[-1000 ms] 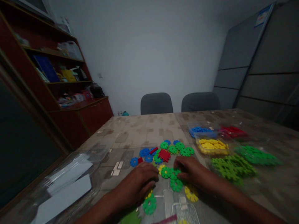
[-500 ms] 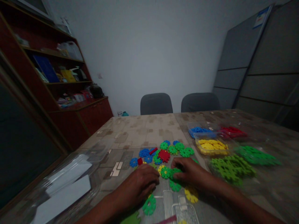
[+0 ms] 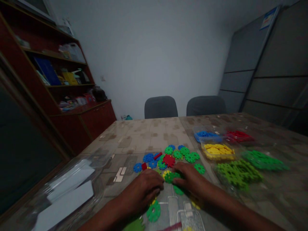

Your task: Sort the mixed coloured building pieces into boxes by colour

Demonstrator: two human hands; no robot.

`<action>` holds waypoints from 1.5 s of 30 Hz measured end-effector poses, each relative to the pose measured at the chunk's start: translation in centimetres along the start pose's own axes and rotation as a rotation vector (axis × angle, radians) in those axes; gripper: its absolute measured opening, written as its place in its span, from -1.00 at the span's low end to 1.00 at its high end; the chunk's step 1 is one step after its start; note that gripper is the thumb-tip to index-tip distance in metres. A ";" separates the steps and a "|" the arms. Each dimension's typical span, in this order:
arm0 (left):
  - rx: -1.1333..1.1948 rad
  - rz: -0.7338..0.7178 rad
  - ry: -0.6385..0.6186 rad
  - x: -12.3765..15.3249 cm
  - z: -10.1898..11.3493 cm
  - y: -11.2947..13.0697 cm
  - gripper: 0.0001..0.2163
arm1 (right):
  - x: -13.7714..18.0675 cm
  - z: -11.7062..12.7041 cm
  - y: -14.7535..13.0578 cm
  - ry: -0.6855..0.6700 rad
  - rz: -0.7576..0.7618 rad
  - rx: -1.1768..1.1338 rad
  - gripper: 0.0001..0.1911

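Observation:
My right hand (image 3: 191, 179) pinches a green notched disc (image 3: 172, 177) between thumb and fingers, beside a yellow notched disc (image 3: 166, 174). Another green disc (image 3: 178, 190) lies partly under that hand. Curled over the pieces to the left is my left hand (image 3: 149, 183); its fingers are closed, and whatever they hold is hidden. Just beyond the hands sit a red toothed piece (image 3: 168, 160), several blue discs (image 3: 148, 157) and several green discs (image 3: 190, 157). Nearer to me a green disc (image 3: 153, 211) lies below my left hand.
To the right stand clear tubs with yellow pieces (image 3: 218, 150), blue pieces (image 3: 204, 135) and red pieces (image 3: 240, 136). Light green pieces (image 3: 239, 173) and green pieces (image 3: 266, 159) lie nearby. On the left, clear plastic containers hold white cards (image 3: 68, 202). Two chairs (image 3: 160, 107) face me.
My right hand has shifted slightly left with the green disc, uncovering a green disc to its right and covering more of the yellow one below. My left hand has barely moved.

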State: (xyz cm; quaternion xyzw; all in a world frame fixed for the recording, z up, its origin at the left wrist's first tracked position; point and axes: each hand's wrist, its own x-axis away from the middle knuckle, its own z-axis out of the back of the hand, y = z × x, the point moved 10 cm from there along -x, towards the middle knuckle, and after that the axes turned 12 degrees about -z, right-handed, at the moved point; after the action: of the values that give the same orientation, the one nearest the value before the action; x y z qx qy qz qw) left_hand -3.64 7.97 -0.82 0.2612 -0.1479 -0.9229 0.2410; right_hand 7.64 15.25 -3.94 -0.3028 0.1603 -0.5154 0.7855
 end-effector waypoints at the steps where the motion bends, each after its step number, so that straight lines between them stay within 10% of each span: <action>1: -0.005 -0.006 0.002 0.0 0.0 0.0 -0.82 | -0.2 0.4 0.0 -0.006 0.000 0.003 -0.89; 17: -0.008 -0.017 0.005 0.0 0.1 -0.1 -0.82 | 0.7 0.7 1.5 -0.095 -0.117 0.112 -0.53; 33: -0.010 0.002 -0.007 0.0 0.0 -0.2 -0.82 | 0.3 0.2 -0.1 -0.051 -0.033 0.019 -0.71; 45: -0.006 -0.005 -0.006 0.4 -0.3 -0.5 -0.82 | 3.3 6.3 -2.1 -0.036 0.017 -0.007 -0.82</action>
State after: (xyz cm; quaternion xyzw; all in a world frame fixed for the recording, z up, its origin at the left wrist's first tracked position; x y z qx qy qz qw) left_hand -3.96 8.17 -1.45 0.2579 -0.1453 -0.9248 0.2390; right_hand 11.07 13.65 2.37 -0.3134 0.1504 -0.5024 0.7917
